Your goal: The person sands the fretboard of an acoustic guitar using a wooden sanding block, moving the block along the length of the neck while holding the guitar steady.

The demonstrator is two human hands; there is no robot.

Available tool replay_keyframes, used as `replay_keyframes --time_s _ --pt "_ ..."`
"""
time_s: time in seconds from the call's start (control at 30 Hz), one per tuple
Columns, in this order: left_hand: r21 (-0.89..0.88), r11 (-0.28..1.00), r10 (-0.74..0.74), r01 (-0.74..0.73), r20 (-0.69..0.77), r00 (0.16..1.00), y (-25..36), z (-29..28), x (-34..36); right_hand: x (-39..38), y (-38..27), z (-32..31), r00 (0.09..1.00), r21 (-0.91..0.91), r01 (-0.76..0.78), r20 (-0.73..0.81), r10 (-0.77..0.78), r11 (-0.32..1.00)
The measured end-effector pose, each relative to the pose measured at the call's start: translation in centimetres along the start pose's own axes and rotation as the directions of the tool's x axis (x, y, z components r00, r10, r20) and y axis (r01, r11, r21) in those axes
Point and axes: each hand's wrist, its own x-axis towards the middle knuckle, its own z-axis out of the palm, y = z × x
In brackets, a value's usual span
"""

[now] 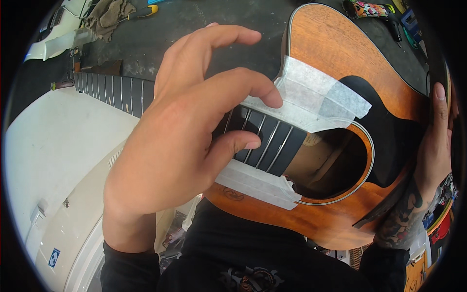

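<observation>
An acoustic guitar (335, 34) lies face up across my lap and the bench, its neck pointing left. My left hand (170, 112) hovers over the dark fretboard (287, 146), fingers curved and spread. Its thumb is at the frets near the sound hole (340, 165); whether it touches them I cannot tell. Nothing shows between thumb and fingers. Strips of white masking tape (306, 90) cover the top along the fretboard's far side, and more tape (258, 182) lines its near side. At the far right, my right hand (434, 146) rests against the guitar's body, one finger straight, the others partly hidden.
Behind the neck, a brown cloth (107, 17) and a yellow-handled tool (143, 12) lie on the dark bench (243, 63). A colourfully patterned tool (367, 9) is at the back right. White curved bodywork (63, 146) stands at the left, below the neck.
</observation>
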Motion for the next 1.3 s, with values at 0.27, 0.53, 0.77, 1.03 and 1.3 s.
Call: replay_keyframes --time_s 0.27,0.53,0.77,1.03,1.3 --pt "-0.039 0.991 0.126 -0.129 -0.086 0.988 -3.6 0.6 -0.9 -0.1 0.1 0.0 0.995 0.135 -0.099 0.031 0.096 0.986" --pt "0.124 0.914 0.401 -0.387 -0.117 0.909 -6.3 1.2 -0.7 -0.6 0.0 0.7 0.996 -0.112 0.072 -0.040 -0.077 0.991" --pt "0.059 0.966 0.252 -0.252 0.000 0.968 -3.4 -0.2 0.0 -0.5 -0.6 1.1 0.988 -0.151 0.117 -0.081 -0.130 0.982" --pt "-0.020 0.997 0.070 -0.069 0.078 0.994 -2.4 -0.3 0.1 -0.4 0.1 0.8 0.986 -0.116 0.155 -0.048 -0.161 0.981" --pt "0.115 0.984 0.124 -0.133 0.080 0.989 -1.9 -1.0 0.0 0.0 -0.9 0.6 0.982 -0.094 0.186 -0.026 -0.190 0.978"
